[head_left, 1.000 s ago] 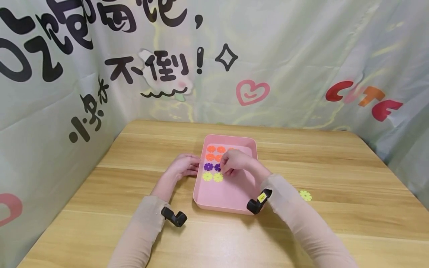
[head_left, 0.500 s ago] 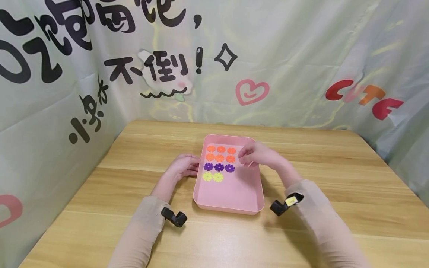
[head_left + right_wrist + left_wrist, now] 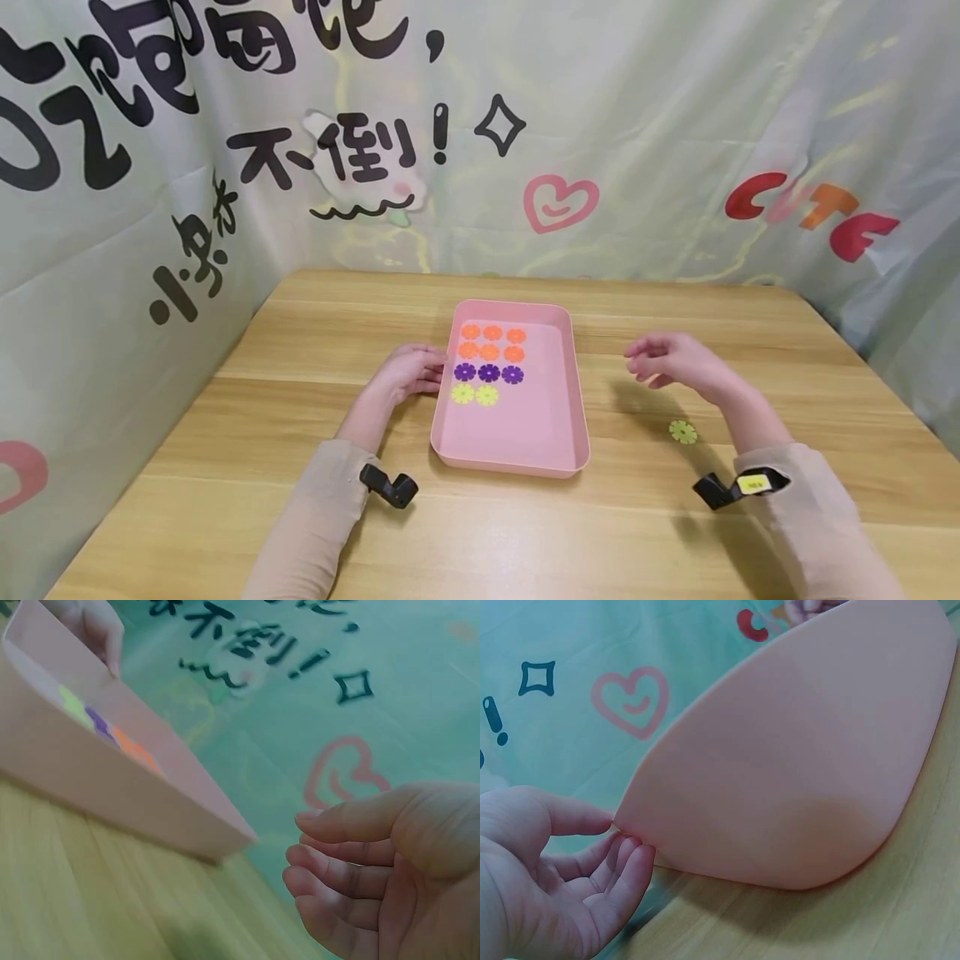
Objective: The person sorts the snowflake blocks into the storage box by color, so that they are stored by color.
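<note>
A pink tray point(image 3: 510, 433) lies on the wooden table, holding flower-shaped discs: two rows of orange discs point(image 3: 491, 352), a row of purple discs point(image 3: 488, 372) and two yellow discs point(image 3: 487, 395). My left hand point(image 3: 411, 371) holds the tray's left side; in the left wrist view its thumb is at the rim and its curved fingertips meet the outer wall of the tray point(image 3: 780, 765). To the right of the tray my right hand point(image 3: 675, 362) hovers over the table, fingers loosely bent and nothing between them point(image 3: 375, 877). A single yellow-green disc point(image 3: 683, 432) lies below it.
The wooden table point(image 3: 360, 533) ends at a printed cloth curtain point(image 3: 660, 133) behind and at both sides. Black wrist cameras are worn on the left sleeve point(image 3: 315, 500) and the right sleeve point(image 3: 817, 508).
My right hand has left the purple row and moved right, out over the table beside the tray. Three purple discs now show where it was. The left hand has stayed at the tray.
</note>
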Motion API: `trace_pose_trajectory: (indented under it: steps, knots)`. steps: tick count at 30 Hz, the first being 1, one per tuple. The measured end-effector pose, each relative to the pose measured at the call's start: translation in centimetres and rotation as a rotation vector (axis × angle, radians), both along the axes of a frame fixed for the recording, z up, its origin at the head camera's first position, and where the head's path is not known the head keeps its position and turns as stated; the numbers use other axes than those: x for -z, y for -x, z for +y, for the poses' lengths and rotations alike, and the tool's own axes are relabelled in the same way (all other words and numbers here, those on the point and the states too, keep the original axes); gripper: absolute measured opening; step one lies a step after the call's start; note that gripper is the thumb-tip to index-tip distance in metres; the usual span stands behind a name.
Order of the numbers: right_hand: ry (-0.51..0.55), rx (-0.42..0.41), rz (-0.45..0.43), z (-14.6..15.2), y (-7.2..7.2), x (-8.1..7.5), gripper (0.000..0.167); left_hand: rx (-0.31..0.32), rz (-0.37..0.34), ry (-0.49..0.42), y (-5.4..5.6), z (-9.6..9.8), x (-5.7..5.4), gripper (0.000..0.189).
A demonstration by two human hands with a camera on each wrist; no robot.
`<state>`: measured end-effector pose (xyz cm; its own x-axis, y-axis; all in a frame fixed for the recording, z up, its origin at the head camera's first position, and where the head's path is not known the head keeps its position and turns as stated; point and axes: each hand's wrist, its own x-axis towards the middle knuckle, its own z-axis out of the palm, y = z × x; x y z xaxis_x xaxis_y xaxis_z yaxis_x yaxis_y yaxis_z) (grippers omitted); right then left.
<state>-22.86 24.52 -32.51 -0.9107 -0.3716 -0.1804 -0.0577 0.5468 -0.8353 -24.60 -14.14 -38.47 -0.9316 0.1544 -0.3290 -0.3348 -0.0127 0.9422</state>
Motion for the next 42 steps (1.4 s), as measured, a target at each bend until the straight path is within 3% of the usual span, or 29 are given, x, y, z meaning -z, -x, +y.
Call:
trace_pose_trajectory:
  steps: [11,22,25,32,36,42]
  knots:
    - [-0.047,0.036,-0.030,5.1,-2.2,2.2,0.044,-0.010,0.003,0.001,0.0,0.1,0.0,0.027]
    - [-0.083,0.020,-0.072,6.6,-3.9,4.1,0.039,-0.006,-0.006,0.003,0.1,0.1,0.1,0.025]
    - [-0.116,-0.001,-0.038,6.6,-3.9,4.6,0.036,-0.008,-0.004,0.000,0.1,0.0,0.1,0.025]
    - [-0.195,-0.113,0.191,6.4,-4.0,5.2,0.032,-0.011,-0.008,0.002,0.1,0.0,0.2,0.022]
    - [-0.199,-0.128,0.201,6.2,-4.1,5.2,0.030,-0.010,-0.012,0.002,0.1,0.1,0.2,0.022]
    - [-0.209,-0.088,0.208,5.8,-4.2,5.1,0.028,-0.008,-0.010,-0.001,0.1,0.1,0.2,0.021]
